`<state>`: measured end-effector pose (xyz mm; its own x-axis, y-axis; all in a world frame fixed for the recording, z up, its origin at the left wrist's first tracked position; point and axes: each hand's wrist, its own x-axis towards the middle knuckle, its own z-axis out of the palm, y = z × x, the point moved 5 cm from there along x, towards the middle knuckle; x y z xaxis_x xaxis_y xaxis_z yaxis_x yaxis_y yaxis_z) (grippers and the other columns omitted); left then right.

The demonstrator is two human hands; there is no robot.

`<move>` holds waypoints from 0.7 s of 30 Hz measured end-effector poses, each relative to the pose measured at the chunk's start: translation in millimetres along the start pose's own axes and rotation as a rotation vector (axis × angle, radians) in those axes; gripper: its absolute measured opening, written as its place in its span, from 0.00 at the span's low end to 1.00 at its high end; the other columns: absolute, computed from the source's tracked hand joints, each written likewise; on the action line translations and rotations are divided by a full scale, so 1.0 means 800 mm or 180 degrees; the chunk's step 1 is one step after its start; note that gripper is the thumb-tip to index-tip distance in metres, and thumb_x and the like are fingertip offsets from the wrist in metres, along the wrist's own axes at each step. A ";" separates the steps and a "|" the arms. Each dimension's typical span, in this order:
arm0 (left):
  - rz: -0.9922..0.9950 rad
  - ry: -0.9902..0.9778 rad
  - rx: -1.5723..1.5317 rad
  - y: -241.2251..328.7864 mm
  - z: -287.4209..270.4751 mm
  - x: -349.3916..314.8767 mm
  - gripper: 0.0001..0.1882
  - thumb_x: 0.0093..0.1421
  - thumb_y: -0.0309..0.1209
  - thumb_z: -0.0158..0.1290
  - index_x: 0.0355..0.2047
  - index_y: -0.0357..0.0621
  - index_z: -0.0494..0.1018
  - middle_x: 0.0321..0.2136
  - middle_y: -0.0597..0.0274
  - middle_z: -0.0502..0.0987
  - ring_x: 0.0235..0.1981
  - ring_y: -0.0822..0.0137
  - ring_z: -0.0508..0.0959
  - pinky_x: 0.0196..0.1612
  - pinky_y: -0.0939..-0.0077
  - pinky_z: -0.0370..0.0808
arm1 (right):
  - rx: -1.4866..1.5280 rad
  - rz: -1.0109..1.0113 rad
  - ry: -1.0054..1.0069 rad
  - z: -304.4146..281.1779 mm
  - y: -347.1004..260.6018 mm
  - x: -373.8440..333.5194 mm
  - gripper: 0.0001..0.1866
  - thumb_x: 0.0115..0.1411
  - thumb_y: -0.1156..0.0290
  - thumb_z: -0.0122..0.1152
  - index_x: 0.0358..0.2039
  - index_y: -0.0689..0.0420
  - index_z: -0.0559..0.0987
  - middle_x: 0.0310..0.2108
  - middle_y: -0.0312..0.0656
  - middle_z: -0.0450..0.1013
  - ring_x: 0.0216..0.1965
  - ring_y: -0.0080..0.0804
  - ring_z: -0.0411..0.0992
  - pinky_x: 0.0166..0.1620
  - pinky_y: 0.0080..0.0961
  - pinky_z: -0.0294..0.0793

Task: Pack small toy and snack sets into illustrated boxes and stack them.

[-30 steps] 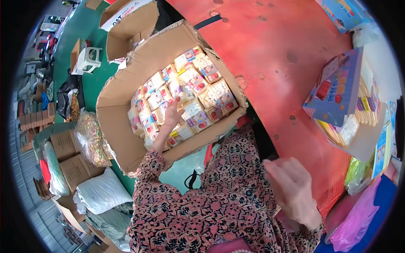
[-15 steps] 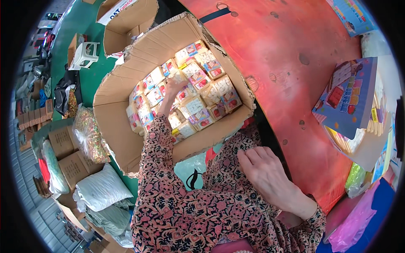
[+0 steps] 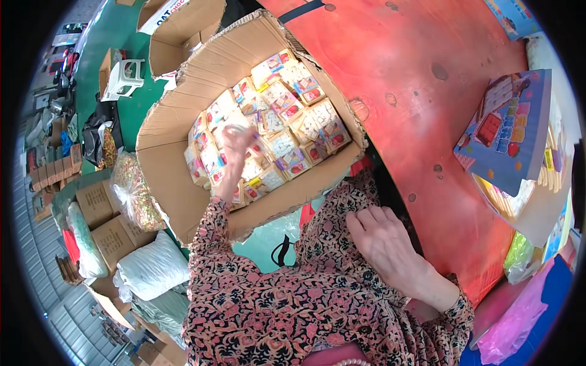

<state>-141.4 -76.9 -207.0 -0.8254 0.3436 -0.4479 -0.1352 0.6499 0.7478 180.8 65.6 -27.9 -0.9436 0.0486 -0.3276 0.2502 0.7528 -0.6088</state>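
The left hand (image 3: 237, 145) has been drawn back toward the near side of the cardboard box (image 3: 168, 131). It is held over the packs (image 3: 284, 149) inside, forearm (image 3: 229, 180) extended across the near wall. Fingers are motion-blurred; whether anything is gripped can't be told. The right hand (image 3: 387, 249) is held back-up beside the red bench (image 3: 409, 134), fingers loosely bent; palm is hidden, grip can't be told. Some packs are covered by the left hand; bench is cut off at top.
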 end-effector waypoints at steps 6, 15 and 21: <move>0.0319 -0.0261 0.0738 -0.041 0.028 -0.004 0.41 0.41 0.42 0.68 0.45 0.25 0.59 0.31 0.49 0.77 0.30 0.63 0.78 0.34 0.74 0.75 | -0.0154 0.0094 -0.0082 0.006 0.001 0.001 0.26 0.35 0.81 0.60 0.41 0.65 0.70 0.33 0.44 0.67 0.39 0.39 0.67 0.45 0.30 0.66; -0.0125 -0.0333 0.1809 -0.065 0.047 -0.020 0.57 0.35 0.49 0.69 0.54 0.22 0.52 0.37 0.37 0.75 0.39 0.50 0.77 0.43 0.62 0.74 | -0.0211 0.0192 -0.0155 0.015 0.009 0.005 0.23 0.38 0.80 0.58 0.40 0.64 0.70 0.33 0.44 0.67 0.39 0.39 0.67 0.45 0.30 0.66; 0.0072 -0.0588 0.1778 -0.009 0.067 -0.043 0.53 0.38 0.45 0.67 0.54 0.23 0.51 0.36 0.35 0.74 0.40 0.48 0.76 0.41 0.61 0.74 | -0.0606 0.0093 0.0035 0.020 0.013 0.006 0.20 0.34 0.76 0.64 0.33 0.60 0.72 0.31 0.42 0.69 0.37 0.35 0.70 0.42 0.28 0.69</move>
<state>-82.5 -57.4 -223.5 -0.7087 0.4414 -0.5503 0.2319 0.8825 0.4091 182.3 63.3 -47.0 -0.9390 0.0788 -0.3347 0.2331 0.8615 -0.4512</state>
